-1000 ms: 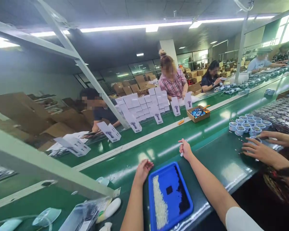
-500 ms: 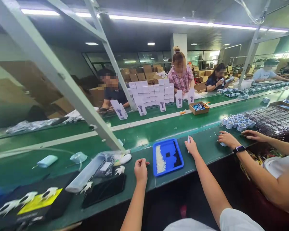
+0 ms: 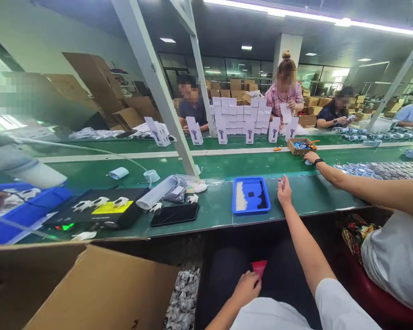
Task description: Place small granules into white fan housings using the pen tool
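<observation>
Noted the blue plastic tray point(image 3: 252, 204) lying flat on the green counter point(image 3: 213, 208), near its front edge. Recorded inside it a strip of small white pieces point(image 3: 241, 197) at 9 o'clock, black pieces point(image 3: 262, 195) at 3, a lone black square point(image 3: 251, 194) between; no divider seen. Could mix from a knock or tilt, given only the low rim.

Located the right hand point(image 3: 284, 189) just beside the tray at 3 o'clock, fingers bent, seemingly pinching a small pale item point(image 3: 280, 181), too small to identify. Could drop it through a loose pinch, or clip the rim by swinging toward 9. Located the left hand point(image 3: 248, 285) well apart at 6 o'clock, low over the lap, fingers curled; cannot tell whether grasping anything. Could bump the counter edge if lifted straight toward 12.

Spotted a co-worker's hand point(image 3: 309, 158) at 2 o'clock, beside a small cardboard box point(image 3: 295, 150). Could jostle the right forearm if drawn back carelessly.

Found a black phone-like slab point(image 3: 175, 214) between 8 and 9 o'clock, near the edge. Could be swept off by a wide left elbow, toward the pile of white parts point(image 3: 184, 293) below at 7.
</observation>
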Demonstrator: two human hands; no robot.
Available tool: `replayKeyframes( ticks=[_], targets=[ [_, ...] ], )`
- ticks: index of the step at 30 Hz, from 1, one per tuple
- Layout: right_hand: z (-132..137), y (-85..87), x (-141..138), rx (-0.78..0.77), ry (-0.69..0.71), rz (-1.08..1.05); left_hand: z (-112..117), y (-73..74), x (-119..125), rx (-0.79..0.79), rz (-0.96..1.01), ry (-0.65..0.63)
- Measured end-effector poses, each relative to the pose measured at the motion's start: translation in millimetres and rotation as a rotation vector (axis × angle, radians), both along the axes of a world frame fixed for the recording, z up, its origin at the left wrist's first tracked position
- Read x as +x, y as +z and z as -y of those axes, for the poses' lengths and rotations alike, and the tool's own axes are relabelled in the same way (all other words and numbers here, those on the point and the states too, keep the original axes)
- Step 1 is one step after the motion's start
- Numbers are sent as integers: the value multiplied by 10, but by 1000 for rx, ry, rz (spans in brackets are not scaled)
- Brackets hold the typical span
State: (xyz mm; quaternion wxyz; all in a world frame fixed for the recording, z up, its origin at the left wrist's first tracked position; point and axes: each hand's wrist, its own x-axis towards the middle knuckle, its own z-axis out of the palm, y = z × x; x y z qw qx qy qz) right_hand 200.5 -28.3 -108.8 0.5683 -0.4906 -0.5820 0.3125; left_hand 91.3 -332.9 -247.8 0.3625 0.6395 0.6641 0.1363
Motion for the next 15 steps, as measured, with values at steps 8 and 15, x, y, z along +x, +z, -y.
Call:
replayKeyframes(
  ticks=[8, 15],
  targets=[
    [-11, 40, 49, 50, -7, -52, -144, -26, 150, -186, -184, -135],
    [-69, -42, 72, -30, -7, -83, -281, -135, 200, -257, -183, -154]
  ],
)
